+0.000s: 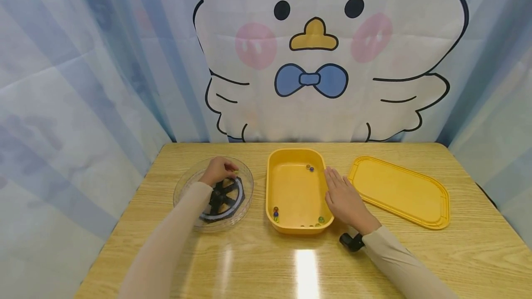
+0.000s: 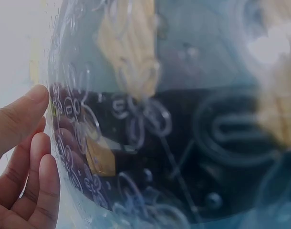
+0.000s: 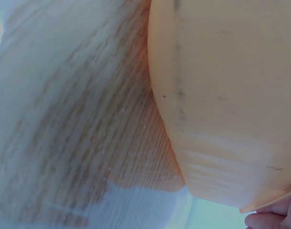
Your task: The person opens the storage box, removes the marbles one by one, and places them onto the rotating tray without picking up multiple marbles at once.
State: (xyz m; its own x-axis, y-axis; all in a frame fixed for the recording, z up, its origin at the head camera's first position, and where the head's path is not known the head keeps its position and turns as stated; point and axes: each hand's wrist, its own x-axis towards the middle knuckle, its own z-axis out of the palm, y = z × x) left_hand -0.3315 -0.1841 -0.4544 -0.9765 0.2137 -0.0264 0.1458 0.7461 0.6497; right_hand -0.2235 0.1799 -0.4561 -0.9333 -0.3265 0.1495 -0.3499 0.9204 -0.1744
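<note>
While the fingers [image 2: 48,188] of my left hand [image 1: 217,170] are curling together, they appear to be pinching a small yellow-green glass marble [image 1: 236,171] at their tips, just over the right part of the round, clear, flower-patterned bowl [image 1: 249,189]. I'm judging that I'm carrying marbles one by one between bowl and tray; which way, I'm not able to tell. Either way, the next move is calling for a steady pinch and a clean release. Below, a black spoked shape with a pale ring [image 1: 239,195] is showing through the bowl. To the right, my right hand [image 1: 346,200] is resting, fingers straight and gripping nothing, along the near-right rim of the deep yellow plastic tray [image 1: 299,230], where more glass marbles [image 1: 276,214] are lying near the corners. Beyond, a flat yellow plastic lid [image 1: 399,193] is lying on the wood-grained counter [image 1: 257,266].
</note>
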